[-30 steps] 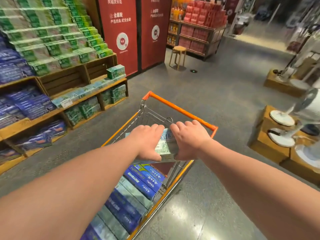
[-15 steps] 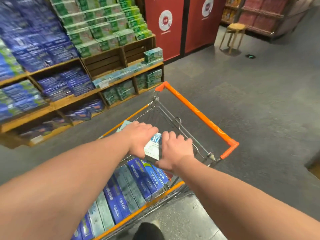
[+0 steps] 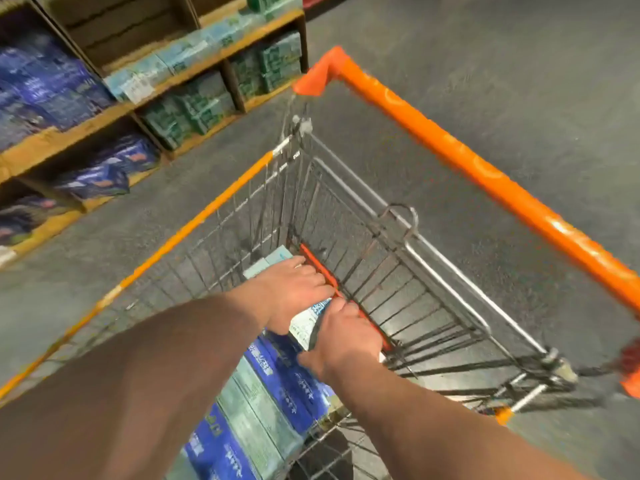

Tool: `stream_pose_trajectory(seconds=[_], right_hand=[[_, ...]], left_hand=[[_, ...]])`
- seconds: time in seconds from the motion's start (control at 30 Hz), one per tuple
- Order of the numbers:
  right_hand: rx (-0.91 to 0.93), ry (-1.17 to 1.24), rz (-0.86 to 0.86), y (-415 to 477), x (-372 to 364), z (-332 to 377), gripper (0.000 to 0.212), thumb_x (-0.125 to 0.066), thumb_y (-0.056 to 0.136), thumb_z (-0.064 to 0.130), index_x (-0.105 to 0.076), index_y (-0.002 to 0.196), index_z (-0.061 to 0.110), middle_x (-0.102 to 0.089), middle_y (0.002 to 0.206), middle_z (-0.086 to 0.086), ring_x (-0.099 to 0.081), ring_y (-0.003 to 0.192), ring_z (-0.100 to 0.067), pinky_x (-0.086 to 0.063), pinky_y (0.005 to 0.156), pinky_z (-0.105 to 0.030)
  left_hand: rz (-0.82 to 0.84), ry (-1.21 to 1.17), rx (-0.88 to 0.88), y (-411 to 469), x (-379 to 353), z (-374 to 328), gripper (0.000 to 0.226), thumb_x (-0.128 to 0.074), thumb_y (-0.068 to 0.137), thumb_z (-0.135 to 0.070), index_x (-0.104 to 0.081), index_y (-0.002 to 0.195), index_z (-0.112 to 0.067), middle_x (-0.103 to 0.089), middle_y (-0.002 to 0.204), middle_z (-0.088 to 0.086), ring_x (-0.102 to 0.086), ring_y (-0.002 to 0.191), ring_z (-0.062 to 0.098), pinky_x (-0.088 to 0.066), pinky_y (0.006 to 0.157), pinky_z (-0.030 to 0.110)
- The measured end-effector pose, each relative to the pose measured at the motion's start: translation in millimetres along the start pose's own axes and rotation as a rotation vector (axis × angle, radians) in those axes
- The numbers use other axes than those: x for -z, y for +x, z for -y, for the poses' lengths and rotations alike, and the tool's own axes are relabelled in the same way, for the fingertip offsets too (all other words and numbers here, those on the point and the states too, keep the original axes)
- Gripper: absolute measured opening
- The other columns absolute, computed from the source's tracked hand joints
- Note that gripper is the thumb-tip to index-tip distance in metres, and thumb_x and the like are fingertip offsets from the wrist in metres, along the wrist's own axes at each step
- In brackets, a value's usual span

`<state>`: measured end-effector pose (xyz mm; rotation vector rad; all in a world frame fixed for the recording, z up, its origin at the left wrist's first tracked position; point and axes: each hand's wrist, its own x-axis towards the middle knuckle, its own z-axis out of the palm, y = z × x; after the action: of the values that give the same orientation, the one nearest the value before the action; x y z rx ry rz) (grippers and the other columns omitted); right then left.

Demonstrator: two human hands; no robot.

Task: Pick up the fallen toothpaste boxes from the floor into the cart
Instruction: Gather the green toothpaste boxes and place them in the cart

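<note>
Toothpaste boxes (image 3: 306,323) gripped between left hand (image 3: 291,289) and right hand (image 3: 341,341) had sunk from rim level into the mid-frame cart (image 3: 194,220), nearly stowed.

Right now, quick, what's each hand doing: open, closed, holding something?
Left hand: holds the toothpaste boxes, low in the cart.
Right hand: holds the same toothpaste boxes.

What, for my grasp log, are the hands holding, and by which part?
A pale toothpaste box, low inside the cart: the left hand grips one end, the right hand the other.
</note>
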<state>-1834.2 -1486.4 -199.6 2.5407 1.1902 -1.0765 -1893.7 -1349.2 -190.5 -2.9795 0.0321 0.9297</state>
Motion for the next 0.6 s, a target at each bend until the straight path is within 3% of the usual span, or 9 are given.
stream_pose_trajectory(seconds=[0.17,0.27,0.37,0.43,0.5,0.6], right_hand=[[-0.076,0.028,0.056,31.5,-49.9,-3.9,0.107,-0.079,0.061,0.067,-0.024,0.132,0.007,-0.040,0.125,-0.010,-0.058,0.114,-0.031,-0.054,0.088,-0.047],[-0.088,0.022,0.035,34.0,-61.6,-5.2,0.105,-0.073,0.065,0.071,-0.022,0.131,0.007,-0.038,0.123,-0.009,-0.058,0.111,-0.030,-0.055,0.087,-0.050],[-0.080,-0.011,0.030,30.8,-66.0,-5.3,0.114,-0.064,0.072,0.074,-0.010,0.143,0.004,-0.036,0.129,-0.011,-0.052,0.116,-0.033,-0.052,0.090,-0.053],[-0.074,-0.042,0.027,28.0,-65.3,-3.8,0.121,-0.061,0.073,0.076,-0.001,0.150,0.004,-0.034,0.135,-0.013,-0.047,0.120,-0.033,-0.050,0.091,-0.053],[-0.061,-0.075,0.054,25.7,-61.8,-3.0,0.126,-0.059,0.073,0.079,0.005,0.154,0.006,-0.031,0.143,-0.014,-0.043,0.126,-0.033,-0.047,0.094,-0.051],[-0.032,-0.106,0.080,24.1,-55.3,-2.4,0.128,-0.060,0.074,0.079,0.007,0.156,0.007,-0.030,0.149,-0.013,-0.040,0.132,-0.033,-0.045,0.097,-0.050]], left_hand=[[-0.065,-0.022,-0.107,29.7,-61.3,2.0,0.072,-0.073,0.064,-0.026,-0.050,0.132,-0.024,-0.057,0.120,-0.002,-0.053,0.116,0.025,-0.029,0.114,0.048],[-0.108,-0.020,-0.124,35.5,-72.6,2.7,0.079,-0.075,0.062,-0.025,-0.047,0.136,-0.026,-0.054,0.123,-0.004,-0.048,0.120,0.023,-0.020,0.120,0.048],[-0.133,-0.041,-0.123,33.6,-75.3,4.0,0.092,-0.078,0.059,-0.029,-0.041,0.143,-0.026,-0.050,0.131,-0.003,-0.044,0.128,0.023,-0.008,0.125,0.048],[-0.099,-0.024,-0.083,29.1,-74.9,3.8,0.101,-0.079,0.062,-0.030,-0.032,0.152,-0.025,-0.041,0.145,0.001,-0.034,0.139,0.027,0.004,0.126,0.049],[-0.011,-0.014,0.021,22.4,-78.6,1.2,0.111,-0.078,0.067,-0.032,-0.016,0.159,-0.027,-0.023,0.159,0.006,-0.013,0.151,0.033,0.015,0.122,0.054],[0.073,-0.050,0.133,13.5,-86.6,0.5,0.124,-0.079,0.070,-0.031,0.007,0.160,-0.033,0.000,0.168,0.008,0.011,0.155,0.034,0.014,0.120,0.061]])
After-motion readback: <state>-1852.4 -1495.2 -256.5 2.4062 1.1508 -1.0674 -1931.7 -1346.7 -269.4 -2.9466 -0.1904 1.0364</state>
